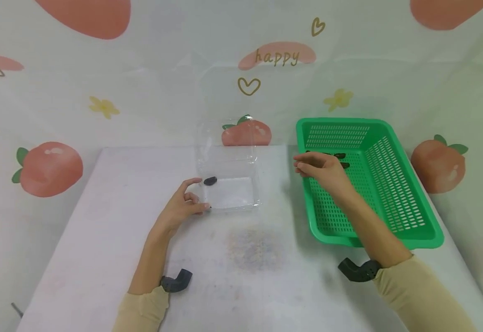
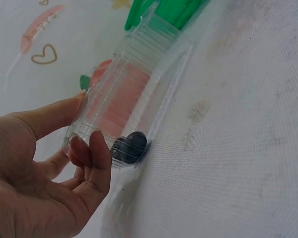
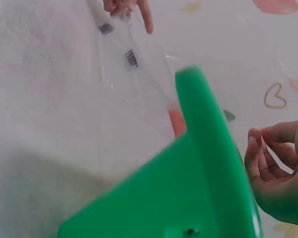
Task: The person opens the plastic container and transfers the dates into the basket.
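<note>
A clear plastic clamshell box (image 1: 229, 192) stands on the table with its lid (image 1: 224, 138) raised at the back. My left hand (image 1: 183, 203) grips its left end, forefinger at the far corner and thumb at the near one. Inside, by that end, lies a dark, smooth oval piece (image 1: 210, 180); through the ridged wall the left wrist view shows dark rounded shapes (image 2: 135, 147). Over the left rim of a green slotted basket (image 1: 411, 184) hovers my right hand (image 1: 322, 170), fingers loosely bent, thumb near the forefinger tip. Nothing shows between them in the right wrist view.
Several dark, elongated pieces (image 1: 345, 165) lie in the basket's far left part, partly hidden by the right hand. A white table (image 1: 249, 295) bears box and basket. Behind it hangs a curtain (image 1: 162, 83) printed with fruit and hearts. Each wrist wears a black bracket (image 1: 359, 271).
</note>
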Demonstrator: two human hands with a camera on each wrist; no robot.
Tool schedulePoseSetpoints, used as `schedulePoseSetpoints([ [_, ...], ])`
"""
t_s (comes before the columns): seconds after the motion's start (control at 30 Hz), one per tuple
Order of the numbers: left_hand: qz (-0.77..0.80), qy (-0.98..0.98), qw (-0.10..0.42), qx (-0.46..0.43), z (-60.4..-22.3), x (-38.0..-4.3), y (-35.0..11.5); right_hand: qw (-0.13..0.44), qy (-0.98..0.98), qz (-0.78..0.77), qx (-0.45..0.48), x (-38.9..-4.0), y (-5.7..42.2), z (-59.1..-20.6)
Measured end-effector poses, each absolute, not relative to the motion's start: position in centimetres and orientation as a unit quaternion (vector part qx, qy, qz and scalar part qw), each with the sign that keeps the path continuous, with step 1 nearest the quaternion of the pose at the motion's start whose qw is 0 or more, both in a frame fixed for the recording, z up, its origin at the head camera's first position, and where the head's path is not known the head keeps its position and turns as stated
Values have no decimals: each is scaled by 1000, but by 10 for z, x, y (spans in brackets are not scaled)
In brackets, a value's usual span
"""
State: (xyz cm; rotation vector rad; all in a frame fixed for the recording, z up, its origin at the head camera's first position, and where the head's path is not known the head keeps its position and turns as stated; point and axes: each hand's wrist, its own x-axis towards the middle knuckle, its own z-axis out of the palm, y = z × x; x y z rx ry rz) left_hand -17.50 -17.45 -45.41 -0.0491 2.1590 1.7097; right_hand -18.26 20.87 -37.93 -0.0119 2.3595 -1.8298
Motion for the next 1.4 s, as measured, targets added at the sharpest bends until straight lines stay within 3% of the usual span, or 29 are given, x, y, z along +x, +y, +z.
schedulePoseSetpoints([
  [1.03, 608, 771, 191, -16, -453, -179, -174, 133, 789, -595, -75, -226, 81, -384],
  [1.4, 612, 767, 191, -12, -455, -177, -174, 137, 801, -577, -81, -227, 50, -391],
])
